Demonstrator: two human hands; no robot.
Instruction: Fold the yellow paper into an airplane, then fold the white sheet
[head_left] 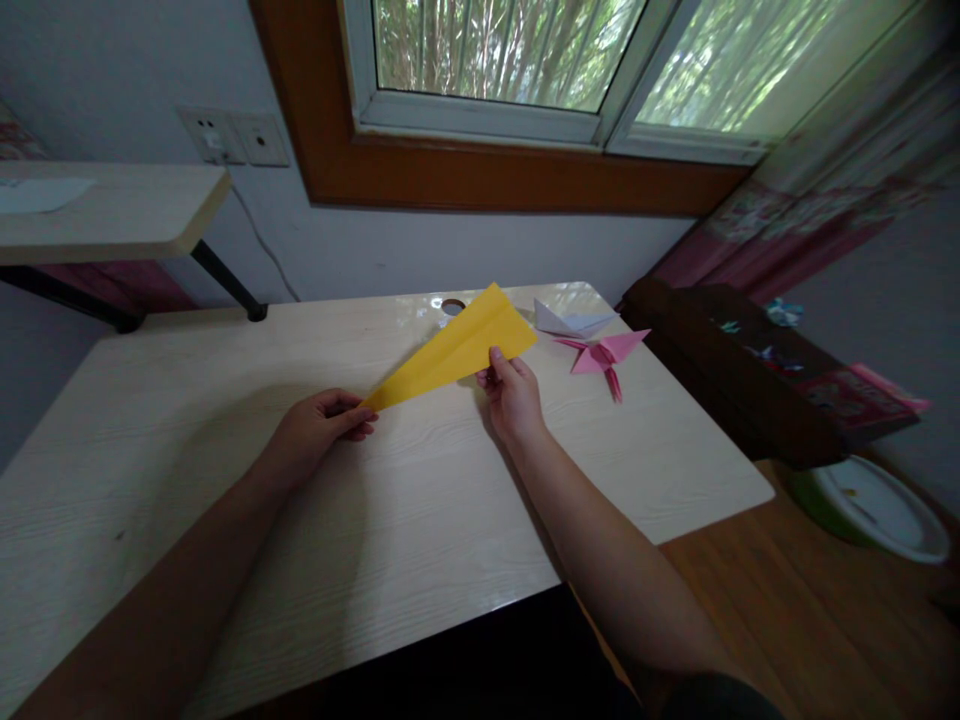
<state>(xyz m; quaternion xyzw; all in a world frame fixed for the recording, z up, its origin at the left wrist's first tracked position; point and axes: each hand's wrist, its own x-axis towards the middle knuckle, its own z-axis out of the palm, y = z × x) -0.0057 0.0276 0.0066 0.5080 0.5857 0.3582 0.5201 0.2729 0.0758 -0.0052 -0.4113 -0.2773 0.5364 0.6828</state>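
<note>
Mid-fold: the left hand (319,425) pinches the pointed tip and the right hand (510,395) grips the wide end of the yellow paper plane (457,350), held over the counter (225,480) centre; next move likely demands crease alignment, pink origami (600,355) at two o'clock.

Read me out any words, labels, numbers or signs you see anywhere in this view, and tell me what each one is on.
None can be read.
The yellow folded paper held by the left hand and right hand is blank.
The pink folded paper and the white folded paper show no print.
The wall sockets show no legible marks.
The red packet on the dark cabinet is too blurred to read.
</note>
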